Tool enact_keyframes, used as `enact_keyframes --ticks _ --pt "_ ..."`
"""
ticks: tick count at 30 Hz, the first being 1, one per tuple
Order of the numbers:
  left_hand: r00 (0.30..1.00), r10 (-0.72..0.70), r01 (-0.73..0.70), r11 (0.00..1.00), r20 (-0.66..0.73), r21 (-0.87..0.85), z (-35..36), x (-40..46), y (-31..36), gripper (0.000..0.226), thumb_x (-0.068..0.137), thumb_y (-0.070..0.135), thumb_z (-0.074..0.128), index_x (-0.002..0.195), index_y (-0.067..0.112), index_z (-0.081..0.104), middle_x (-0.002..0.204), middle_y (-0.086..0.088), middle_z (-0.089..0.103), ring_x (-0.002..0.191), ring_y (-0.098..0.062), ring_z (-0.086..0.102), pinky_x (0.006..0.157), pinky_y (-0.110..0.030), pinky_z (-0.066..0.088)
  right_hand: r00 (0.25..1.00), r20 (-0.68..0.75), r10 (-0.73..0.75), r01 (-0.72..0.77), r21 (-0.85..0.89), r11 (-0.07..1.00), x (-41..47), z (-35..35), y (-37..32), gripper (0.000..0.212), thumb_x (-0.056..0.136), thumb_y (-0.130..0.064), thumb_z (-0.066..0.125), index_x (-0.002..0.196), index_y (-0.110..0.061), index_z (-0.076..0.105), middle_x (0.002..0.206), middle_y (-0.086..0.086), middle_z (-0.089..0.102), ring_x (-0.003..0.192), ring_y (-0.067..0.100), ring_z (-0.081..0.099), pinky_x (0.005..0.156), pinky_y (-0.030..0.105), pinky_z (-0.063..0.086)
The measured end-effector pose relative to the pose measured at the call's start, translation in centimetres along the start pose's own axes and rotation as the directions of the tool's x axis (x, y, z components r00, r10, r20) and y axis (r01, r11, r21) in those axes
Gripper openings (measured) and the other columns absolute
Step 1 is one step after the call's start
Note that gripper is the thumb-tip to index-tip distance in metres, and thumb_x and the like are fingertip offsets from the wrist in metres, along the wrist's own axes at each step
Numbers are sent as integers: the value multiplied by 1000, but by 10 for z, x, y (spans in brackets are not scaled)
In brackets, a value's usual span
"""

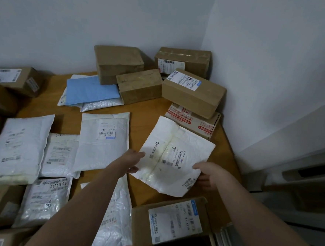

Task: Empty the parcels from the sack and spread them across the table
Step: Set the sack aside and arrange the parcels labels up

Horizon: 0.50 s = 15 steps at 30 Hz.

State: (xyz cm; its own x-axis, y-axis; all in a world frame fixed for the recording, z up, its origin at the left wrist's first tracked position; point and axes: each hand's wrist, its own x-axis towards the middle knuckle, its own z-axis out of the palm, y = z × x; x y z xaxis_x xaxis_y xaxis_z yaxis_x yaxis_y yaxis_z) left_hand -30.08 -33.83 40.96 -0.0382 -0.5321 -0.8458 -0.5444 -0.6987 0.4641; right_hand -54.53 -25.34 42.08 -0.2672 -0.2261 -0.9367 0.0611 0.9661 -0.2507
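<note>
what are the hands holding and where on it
Both hold the white padded mailer: the left hand grips its near-left edge, the right hand pinches its near-right corner.

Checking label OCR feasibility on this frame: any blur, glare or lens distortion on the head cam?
Head view: dim, flat light with soft shadows; wide-angle bending at the edges, the wall corner leans. The white mailer gripped by the left hand and right hand is fairly sharp, small print unreadable. Sheen on the silver bubble mailer; left-edge boxes are soft.
</note>
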Motion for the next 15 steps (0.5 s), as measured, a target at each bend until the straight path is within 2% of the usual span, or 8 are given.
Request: enact_keyframes --ticks 3,6,8,10,13,15 --pt "999 -35 35 999 -11 35 0 -1 -2 42 98 38 48 127 8 46 118 -12 55 79 -25 62 71 -32 54 996 -13 -88 88 -15 996 12 2 2 38 84 2 64 121 1 56 117 19 62 109 33 58 100 43 46" --pt "998 -63 65 991 -16 118 -5 -3 -7 41 99 37 46 122 4 51 110 -17 63 77 -25 64 61 -29 50 972 -49 -231 229 -44 972 18 -1 -6 39 81 18 52 116 4 59 119 21 61 101 32 58 87 37 51" --pt "997 -73 77 986 -30 147 -6 -4 -8 38 97 35 49 119 4 51 110 -16 63 81 -27 64 58 -28 49 949 -64 -309 308 -28 951 17 -4 -12 39 83 17 46 115 1 60 110 18 64 88 29 62 76 37 56" --pt "997 -68 75 982 -47 172 -6 -6 -7 33 96 33 52 115 7 49 113 -13 61 85 -27 65 56 -28 50 931 -90 -353 355 7 935 14 -5 -16 39 86 13 43 118 -4 58 102 11 62 79 23 61 59 30 52" --pt "993 -67 87 970 -95 227 -6 -8 -9 31 97 27 50 119 5 48 112 -13 61 85 -28 64 58 -29 51 911 -124 -393 397 10 918 15 -6 -18 44 87 10 41 126 -8 55 107 8 60 90 25 60 61 28 49" --pt "989 -85 116 957 -124 265 -8 -10 -13 27 97 23 47 118 6 45 111 -14 60 87 -29 65 63 -31 53 891 -169 -422 430 14 903 16 -4 -18 45 88 9 38 125 -9 55 108 8 59 85 20 56 60 27 47"
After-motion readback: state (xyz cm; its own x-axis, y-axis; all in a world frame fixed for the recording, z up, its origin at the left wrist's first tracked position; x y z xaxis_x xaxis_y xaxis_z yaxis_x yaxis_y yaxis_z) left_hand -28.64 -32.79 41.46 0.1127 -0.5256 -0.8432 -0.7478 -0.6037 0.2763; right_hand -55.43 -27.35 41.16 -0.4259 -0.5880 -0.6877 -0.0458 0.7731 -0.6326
